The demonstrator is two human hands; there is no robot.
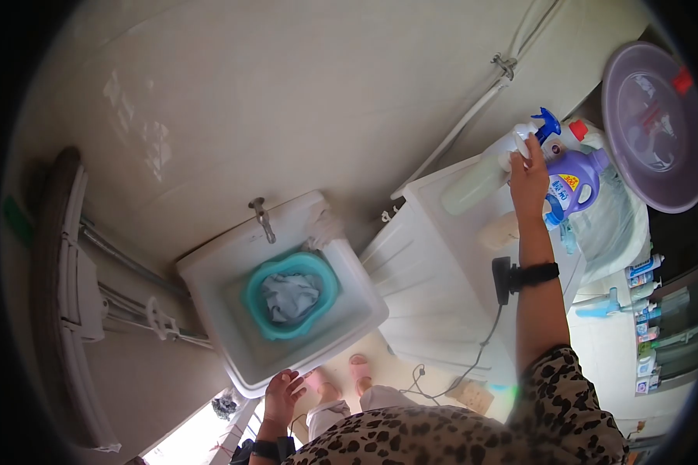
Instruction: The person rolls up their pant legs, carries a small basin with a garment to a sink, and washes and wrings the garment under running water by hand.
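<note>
From my remote view, the biggest thing I have is the white unit (461, 232), with the white sink (341, 318) beside it under the wall tap (264, 221). Past the unit's far side I see the large purple basin (620, 116), and next to it a sheer plastic cover (616, 225) over something I can't make out.

Down inside the sink sits the teal basin (329, 283), with the pale blue cloth (291, 298) bunched up in it. The pale green bottle (473, 186) with a white spray top is over the unit, its top at my right hand (527, 174). That hand is closed around the bottle's neck and spray top; I can't tell whether the base touches the unit.

Just beside that hand I have the purple detergent bottle (589, 167), and near the fingertips the blue spray trigger (547, 126) and a red cap (578, 130). A beige object (500, 231) sits below the green bottle in my view, too blurred to name.

My left hand (285, 395) is near the sink's front rim, fingers loosely curled and apart, with nothing visible in it. A crumpled light rag (326, 230) lies on the sink's corner.
</note>
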